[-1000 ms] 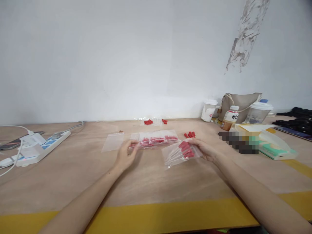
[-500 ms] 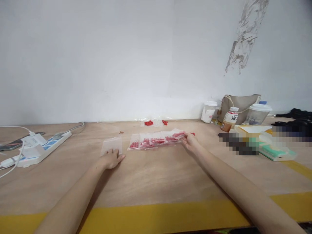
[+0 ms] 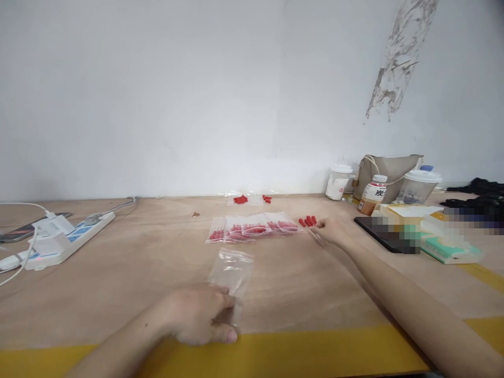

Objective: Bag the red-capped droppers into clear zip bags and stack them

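Head view: several filled bags [image 3: 258, 218] of red-tipped sticks [image 3: 216, 234] lie overlapped in a row on the table [image 3: 129, 278]; those look done, though I can't tell if they're sealed. Remaining, by my reckoning, are one flat bag [image 3: 232, 265], nothing visible inside, and the loose sticks [image 3: 308, 221] just right of the row. The left hand [image 3: 201, 313] lies over the flat bag's near end, fingers half curled, thumb apart; gripping or merely pressing, I can't say. The right hand [image 3: 332, 231], nearly closed, has its fingertips at the loose sticks; whether it holds any, I can't tell.
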`<state>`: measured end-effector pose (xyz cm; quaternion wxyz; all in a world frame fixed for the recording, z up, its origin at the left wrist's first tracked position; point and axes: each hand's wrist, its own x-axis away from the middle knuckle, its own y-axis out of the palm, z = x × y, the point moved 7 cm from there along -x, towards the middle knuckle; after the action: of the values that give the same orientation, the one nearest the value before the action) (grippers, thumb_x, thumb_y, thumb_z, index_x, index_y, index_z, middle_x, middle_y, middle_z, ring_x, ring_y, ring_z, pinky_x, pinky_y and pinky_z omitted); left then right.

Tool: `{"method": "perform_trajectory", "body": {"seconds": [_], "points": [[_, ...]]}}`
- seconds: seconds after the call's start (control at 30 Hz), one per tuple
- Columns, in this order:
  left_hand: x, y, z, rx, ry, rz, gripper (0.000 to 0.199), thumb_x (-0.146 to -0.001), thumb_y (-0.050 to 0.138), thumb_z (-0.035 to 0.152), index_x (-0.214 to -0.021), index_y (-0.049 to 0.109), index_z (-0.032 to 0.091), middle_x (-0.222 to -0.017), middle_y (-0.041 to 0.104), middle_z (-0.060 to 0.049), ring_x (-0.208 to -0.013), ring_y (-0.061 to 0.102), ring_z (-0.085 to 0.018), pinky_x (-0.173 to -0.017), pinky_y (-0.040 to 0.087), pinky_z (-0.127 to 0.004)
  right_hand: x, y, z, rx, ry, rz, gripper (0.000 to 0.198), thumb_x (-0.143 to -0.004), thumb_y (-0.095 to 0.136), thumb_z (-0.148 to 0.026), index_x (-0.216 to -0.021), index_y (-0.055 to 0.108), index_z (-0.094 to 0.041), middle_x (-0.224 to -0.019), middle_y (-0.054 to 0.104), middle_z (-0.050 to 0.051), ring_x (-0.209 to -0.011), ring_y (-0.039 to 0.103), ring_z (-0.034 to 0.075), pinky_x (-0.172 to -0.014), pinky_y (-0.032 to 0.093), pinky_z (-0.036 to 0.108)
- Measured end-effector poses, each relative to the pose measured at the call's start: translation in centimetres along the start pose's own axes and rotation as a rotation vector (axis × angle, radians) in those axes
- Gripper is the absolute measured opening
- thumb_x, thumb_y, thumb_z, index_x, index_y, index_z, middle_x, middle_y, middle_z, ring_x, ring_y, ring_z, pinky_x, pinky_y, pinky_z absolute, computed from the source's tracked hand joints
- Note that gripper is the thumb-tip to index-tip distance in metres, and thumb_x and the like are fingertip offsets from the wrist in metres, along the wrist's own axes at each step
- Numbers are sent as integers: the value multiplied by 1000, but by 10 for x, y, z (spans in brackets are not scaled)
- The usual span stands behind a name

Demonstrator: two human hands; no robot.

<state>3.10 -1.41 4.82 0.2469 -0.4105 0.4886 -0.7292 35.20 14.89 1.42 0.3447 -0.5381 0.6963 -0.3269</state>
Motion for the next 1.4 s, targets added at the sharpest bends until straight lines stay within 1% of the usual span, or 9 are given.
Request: {"method": "perform_trajectory", "body": {"seconds": [0.1,0.27,0.37,0.53,0.7,0.9,1.0,1.13,1.4], "points": [[-10,0,11,72,233,46,47,-76,53,50,-117,53,28,-125,50,-5,-114,47,-28,-90,39,-38,-3,-4,-6,129,-73,181,20,-68,56,-37,-69,65,-20,-75,65,5,-71,58,17,-57,37,23],[-47,3,1,167,467,257,33,-87,45,37,-119,50,32,-121,54,0,-117,44,-21,-105,16,-44,-12,13,-14,249,-4,153,21,-73,53,-34,-74,66,-17,-90,64,13,-85,59,23,-69,41,29],[-64,7,-13,170,474,377,33,-87,46,34,-119,50,30,-128,47,-2,-121,39,-21,-105,14,-45,-18,20,-12,244,83,127,24,-75,51,-32,-84,65,-14,-95,63,17,-90,59,25,-73,41,33],[-66,5,-21,223,409,523,29,-86,47,36,-112,57,26,-123,47,-5,-111,46,-20,-95,36,-33,-18,20,-13,213,116,107,18,-72,54,-26,-80,63,-13,-95,62,20,-90,58,28,-72,41,36],[-63,7,-20,210,322,534,35,-88,41,39,-118,52,25,-122,46,-6,-111,46,-21,-96,36,-34,-5,0,-19,68,81,63,24,-77,50,-35,-66,59,-14,-70,62,12,-68,58,20,-57,40,28],[-65,12,-11,191,433,440,40,-88,43,35,-127,41,27,-131,43,-4,-122,36,-20,-104,26,-39,31,5,-35,-768,-60,-161,30,-76,49,-47,-76,49,-17,-48,44,-6,-35,28,3,-35,20,16],[-65,12,-11,195,443,421,38,-89,41,32,-127,41,28,-134,39,-3,-126,30,-21,-105,23,-42,49,17,-37,-984,-121,-131,47,-68,59,-43,-104,39,-21,-56,51,-8,-35,32,3,-33,23,14],[-66,14,-15,189,393,423,42,-88,43,36,-128,39,29,-139,32,-3,-129,24,-24,-105,22,-45,61,33,-30,-1022,-129,-95,80,-64,61,-32,-127,12,-26,-57,50,-11,-37,45,7,-31,32,16],[-68,16,-17,164,385,469,42,-86,45,41,-126,43,27,-133,39,-5,-124,33,-23,-103,27,-41,55,37,-14,-935,-63,8,82,-65,57,-26,-130,8,-24,-52,46,-13,-34,45,8,-28,34,15]]}}
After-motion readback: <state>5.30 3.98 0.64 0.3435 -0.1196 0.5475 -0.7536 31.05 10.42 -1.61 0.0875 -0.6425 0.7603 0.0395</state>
